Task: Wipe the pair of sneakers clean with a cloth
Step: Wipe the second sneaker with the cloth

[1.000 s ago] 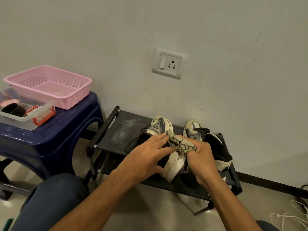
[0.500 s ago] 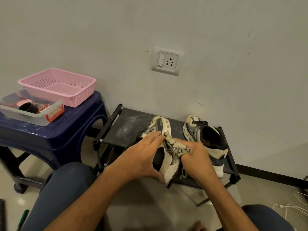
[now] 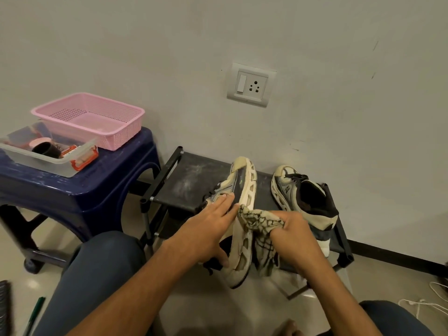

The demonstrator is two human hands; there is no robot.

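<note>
one cloth (image 3: pixel 260 220) against tilted sneaker (image 3: pixel 244 187)

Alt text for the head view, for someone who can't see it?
The left hand holds a sneaker tipped on its side while the right hand grips a patterned cloth against its sole. The second sneaker stands upright beside it on a black rack.

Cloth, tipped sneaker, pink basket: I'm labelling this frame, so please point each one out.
cloth (image 3: pixel 260 219), head view, on the patterned fold at its top.
tipped sneaker (image 3: pixel 250 181), head view, on the pale sole, toe half.
pink basket (image 3: pixel 123 135), head view, on the front mesh wall.
</note>
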